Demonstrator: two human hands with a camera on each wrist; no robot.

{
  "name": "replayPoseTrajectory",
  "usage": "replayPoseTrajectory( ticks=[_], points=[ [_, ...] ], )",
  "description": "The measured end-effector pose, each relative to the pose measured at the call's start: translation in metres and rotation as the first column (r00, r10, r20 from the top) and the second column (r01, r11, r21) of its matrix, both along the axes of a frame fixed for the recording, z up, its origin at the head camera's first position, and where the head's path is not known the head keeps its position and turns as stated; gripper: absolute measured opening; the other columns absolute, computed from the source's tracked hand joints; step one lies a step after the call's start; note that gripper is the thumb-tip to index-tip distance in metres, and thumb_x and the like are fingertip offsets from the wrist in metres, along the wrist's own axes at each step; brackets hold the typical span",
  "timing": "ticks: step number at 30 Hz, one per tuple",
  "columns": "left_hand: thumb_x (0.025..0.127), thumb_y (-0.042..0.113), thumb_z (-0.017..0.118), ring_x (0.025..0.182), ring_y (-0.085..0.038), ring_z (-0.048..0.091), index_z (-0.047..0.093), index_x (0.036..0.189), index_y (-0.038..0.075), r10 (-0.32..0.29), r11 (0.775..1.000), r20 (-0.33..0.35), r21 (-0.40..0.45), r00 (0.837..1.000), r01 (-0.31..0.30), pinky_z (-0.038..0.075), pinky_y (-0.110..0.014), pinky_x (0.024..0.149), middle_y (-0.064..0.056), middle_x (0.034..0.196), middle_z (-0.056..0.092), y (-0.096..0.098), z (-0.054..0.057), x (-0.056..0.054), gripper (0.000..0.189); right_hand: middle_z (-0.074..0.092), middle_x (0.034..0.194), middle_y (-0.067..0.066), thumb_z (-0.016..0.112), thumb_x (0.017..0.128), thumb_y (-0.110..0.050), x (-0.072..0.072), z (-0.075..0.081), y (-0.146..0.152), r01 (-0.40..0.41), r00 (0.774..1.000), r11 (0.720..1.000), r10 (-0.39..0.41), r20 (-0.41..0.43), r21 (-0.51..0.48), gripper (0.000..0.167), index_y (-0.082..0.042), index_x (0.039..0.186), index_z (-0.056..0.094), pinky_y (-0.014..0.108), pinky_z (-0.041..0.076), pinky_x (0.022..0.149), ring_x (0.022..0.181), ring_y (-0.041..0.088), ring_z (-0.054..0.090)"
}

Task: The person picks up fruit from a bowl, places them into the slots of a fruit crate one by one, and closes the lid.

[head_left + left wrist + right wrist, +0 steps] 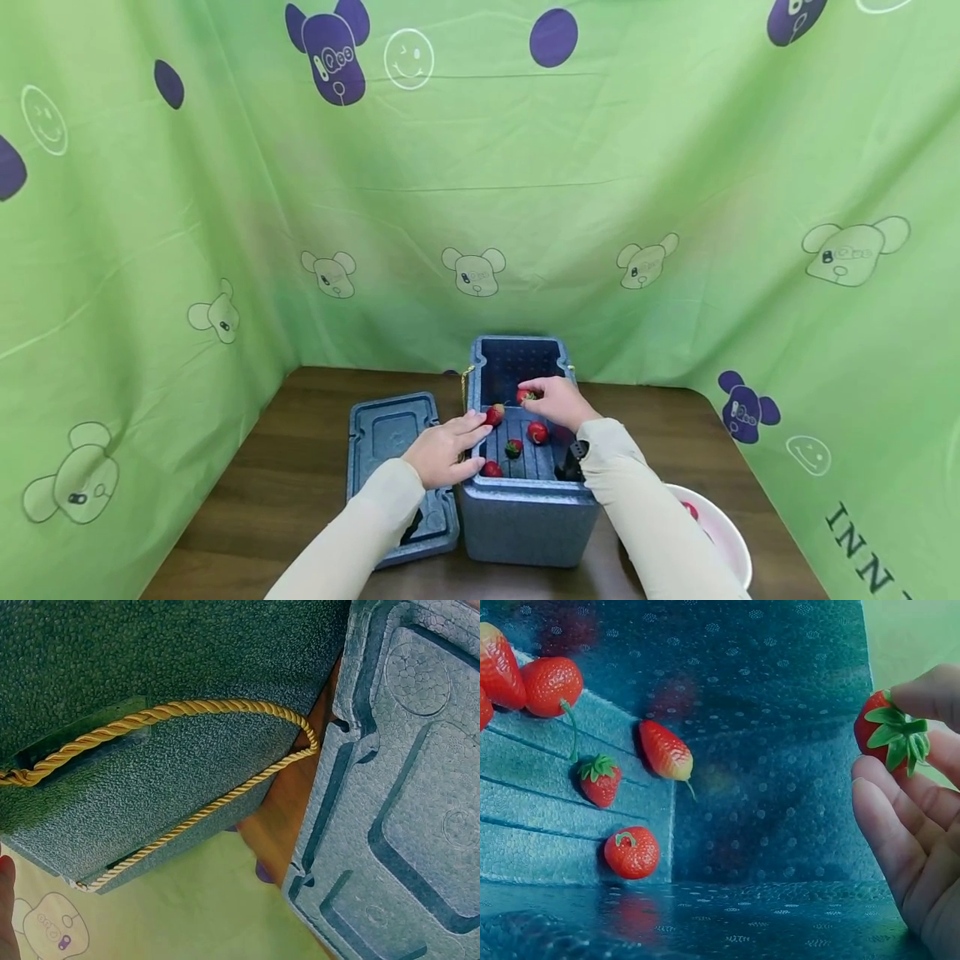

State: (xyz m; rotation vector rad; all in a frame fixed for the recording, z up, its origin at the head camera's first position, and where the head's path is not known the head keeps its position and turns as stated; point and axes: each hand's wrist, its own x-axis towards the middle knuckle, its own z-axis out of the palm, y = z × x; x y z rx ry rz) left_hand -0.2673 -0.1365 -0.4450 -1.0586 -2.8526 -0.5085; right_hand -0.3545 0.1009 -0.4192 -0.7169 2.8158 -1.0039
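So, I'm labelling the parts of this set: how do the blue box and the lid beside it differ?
The box is deep with tall walls, while the lid is shallow. Red strawberries lie in the box; none show in the visible part of the lid. A yellow rope runs along the box's side, whereas the lid shows no rope. Both look speckled blue-grey and rest on the table.

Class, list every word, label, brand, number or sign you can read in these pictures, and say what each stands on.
"INN", on the cloth, low on the right; a cut-off letter follows.
Lettering on the purple figures: too unclear to read surely.
Lettering on the pale figures: too small and faint.
Box, lid, strawberries: no readable text.
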Motion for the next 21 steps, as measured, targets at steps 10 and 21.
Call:
replayPoseTrajectory(
  ticks=[10,21],
  points=[
    [0.094,0.034,0.049,0.137,-0.023,0.037,0.049,0.14,0.006,0.003,1.0,-0.005,0.006,1.0,-0.003,0.033,-0.037,0.108,-0.01,0.147,0.043,0.0016,0.0002,-0.0005,0.054,0.071,0.097,0.012,0.07,0.077,-0.006,0.0002,-0.0002,-0.0004,-0.015,1.0,0.999,0.015,0.002,0.042,0.03,0.002,0.106,0.07,0.041,0.052,0.08,0.077,0.016,0.06],
    [0.094,0.036,0.048,0.138,-0.022,0.035,0.048,0.142,0.008,0.02,1.0,0.027,0.001,0.999,-0.02,0.032,-0.037,0.109,-0.007,0.149,0.04,0.0009,0.0002,-0.0001,0.055,0.07,0.095,0.015,0.067,0.079,-0.004,-0.0037,-0.0042,-0.0006,-0.036,0.999,0.999,0.035,0.019,0.029,0.029,0.004,0.106,0.07,0.042,0.053,0.079,0.082,0.022,0.065]
  ],
)
